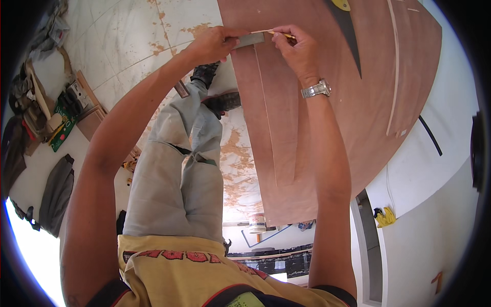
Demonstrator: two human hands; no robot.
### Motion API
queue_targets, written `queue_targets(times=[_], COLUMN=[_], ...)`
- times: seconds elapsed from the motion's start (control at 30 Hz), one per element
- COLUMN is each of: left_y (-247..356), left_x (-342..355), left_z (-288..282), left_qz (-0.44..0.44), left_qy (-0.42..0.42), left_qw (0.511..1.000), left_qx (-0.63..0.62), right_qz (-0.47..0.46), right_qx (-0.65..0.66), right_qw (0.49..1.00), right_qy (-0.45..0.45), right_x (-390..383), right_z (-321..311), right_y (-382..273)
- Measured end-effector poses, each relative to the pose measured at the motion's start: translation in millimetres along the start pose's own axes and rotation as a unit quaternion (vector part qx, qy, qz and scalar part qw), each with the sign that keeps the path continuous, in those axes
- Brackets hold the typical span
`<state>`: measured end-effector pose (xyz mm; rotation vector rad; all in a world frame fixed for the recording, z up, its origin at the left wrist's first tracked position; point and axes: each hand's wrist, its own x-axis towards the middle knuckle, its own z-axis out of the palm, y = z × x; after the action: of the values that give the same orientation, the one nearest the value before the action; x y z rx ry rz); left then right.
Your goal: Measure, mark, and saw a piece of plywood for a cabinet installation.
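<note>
Yellow pencil-like tool (290, 36) is pinched by the right hand (300, 51); the left hand (211, 45) grips a grey strip (252, 40), over the brown board's (332, 133) left edge. Probably marking is in hand; next stroke calls for steady strip.

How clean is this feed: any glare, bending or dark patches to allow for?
Head view: lower-left rim burnt out to white, corners black; same view: edges of the reddish-brown board look bowed; same view: left hand and right hand fairly sharp, no obvious blur.
</note>
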<state>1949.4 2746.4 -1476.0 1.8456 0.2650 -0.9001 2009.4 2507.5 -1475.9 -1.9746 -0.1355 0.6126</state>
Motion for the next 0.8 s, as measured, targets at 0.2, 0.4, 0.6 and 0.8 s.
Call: queue_targets(times=[0.2,0.4,0.6,0.8], left_y=[5,4,5,4], left_x=[-2,-1,-1,0], left_z=[0,1,1,-1], left_qz=[0.001,0.008,0.008,-0.014], left_qy=[0.003,0.011,0.01,0.011], left_qw=[1.0,1.0,0.999,1.0], left_qx=[0.011,0.022,0.031,0.023], right_qz=[-0.145,-0.162,-0.169,-0.201], right_qx=[-0.104,-0.148,-0.162,-0.149], right_qw=[0.984,0.973,0.97,0.965], right_qy=[0.029,0.069,0.062,0.086], right_x=[-6,-9,-10,-7], right_z=[14,21,19,24], right_y=[9,12,7,7])
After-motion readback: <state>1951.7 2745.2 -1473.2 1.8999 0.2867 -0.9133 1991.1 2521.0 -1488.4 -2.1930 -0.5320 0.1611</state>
